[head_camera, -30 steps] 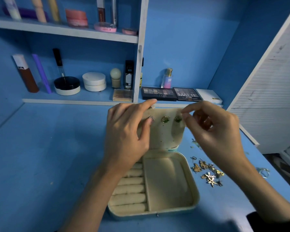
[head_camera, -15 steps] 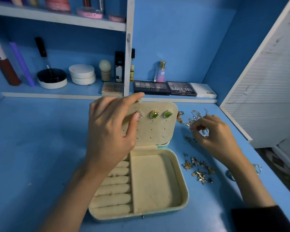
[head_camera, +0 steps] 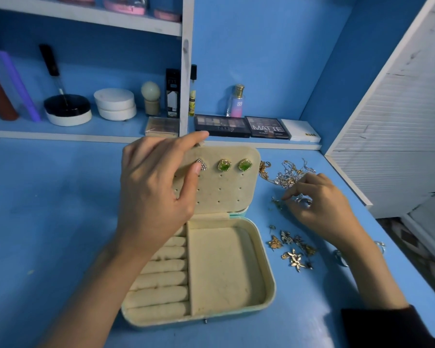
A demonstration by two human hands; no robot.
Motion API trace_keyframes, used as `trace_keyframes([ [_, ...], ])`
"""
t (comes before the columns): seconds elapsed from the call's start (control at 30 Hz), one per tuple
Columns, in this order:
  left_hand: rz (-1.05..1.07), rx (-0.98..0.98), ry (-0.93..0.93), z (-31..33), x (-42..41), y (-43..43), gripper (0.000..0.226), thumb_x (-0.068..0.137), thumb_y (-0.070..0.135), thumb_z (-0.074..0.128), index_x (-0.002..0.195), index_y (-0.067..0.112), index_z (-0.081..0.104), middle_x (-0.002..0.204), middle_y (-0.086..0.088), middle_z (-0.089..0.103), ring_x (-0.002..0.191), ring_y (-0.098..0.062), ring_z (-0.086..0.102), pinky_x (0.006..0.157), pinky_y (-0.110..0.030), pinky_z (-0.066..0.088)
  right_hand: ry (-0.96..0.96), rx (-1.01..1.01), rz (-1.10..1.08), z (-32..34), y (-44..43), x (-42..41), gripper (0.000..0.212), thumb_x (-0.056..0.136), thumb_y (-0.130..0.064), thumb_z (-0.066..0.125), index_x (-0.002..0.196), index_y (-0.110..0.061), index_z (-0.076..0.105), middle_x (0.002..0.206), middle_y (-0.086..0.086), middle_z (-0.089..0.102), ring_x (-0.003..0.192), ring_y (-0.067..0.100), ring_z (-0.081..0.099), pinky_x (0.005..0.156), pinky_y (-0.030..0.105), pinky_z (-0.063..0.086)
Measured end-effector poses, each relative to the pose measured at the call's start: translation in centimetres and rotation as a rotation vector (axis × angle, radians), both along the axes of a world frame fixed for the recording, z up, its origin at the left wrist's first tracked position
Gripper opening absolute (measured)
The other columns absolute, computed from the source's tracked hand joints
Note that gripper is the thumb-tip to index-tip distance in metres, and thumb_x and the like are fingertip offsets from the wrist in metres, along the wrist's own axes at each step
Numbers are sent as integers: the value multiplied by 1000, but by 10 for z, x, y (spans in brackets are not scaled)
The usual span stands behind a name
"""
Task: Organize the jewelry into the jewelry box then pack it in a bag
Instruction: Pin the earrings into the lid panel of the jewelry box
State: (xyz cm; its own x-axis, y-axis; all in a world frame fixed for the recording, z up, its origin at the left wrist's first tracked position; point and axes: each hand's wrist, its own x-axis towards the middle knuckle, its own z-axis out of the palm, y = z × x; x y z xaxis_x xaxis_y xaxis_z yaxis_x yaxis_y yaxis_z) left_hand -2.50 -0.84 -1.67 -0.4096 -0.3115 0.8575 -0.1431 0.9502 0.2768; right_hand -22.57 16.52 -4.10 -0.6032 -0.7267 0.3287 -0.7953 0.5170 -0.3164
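Left hand [head_camera: 151,197] gripping upright lid [head_camera: 226,194], jewelry box [head_camera: 224,272] lengthwise toward shelf [head_camera: 60,135]

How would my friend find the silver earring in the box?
Find the open jewelry box on the blue table. Three earrings sit in a row along the top of its raised lid. The silver earring is the leftmost, by the thumb of the left hand; it is triangular, while the two green earrings are squarish.
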Motion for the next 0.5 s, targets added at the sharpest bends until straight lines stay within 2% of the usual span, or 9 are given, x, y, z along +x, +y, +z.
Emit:
trace_keyframes([
  [0.2,-1,-6,6,0,0,0,32,83,7,64,115,8,65,99,-1,69,91,-21,53,85,-33,35,-6,41,6,0,-1,1,6,78,-20,71,78,-25,72,85,-10,54,90,13,44,65,31,39],
  [0.5,-1,-9,1,0,0,0,32,83,7,64,115,8,65,99,-1,68,90,-21,52,85,-33,35,5,26,17,-4,-3,-2,4,77,-19,73,76,-23,72,78,-10,50,84,13,45,63,32,42],
])
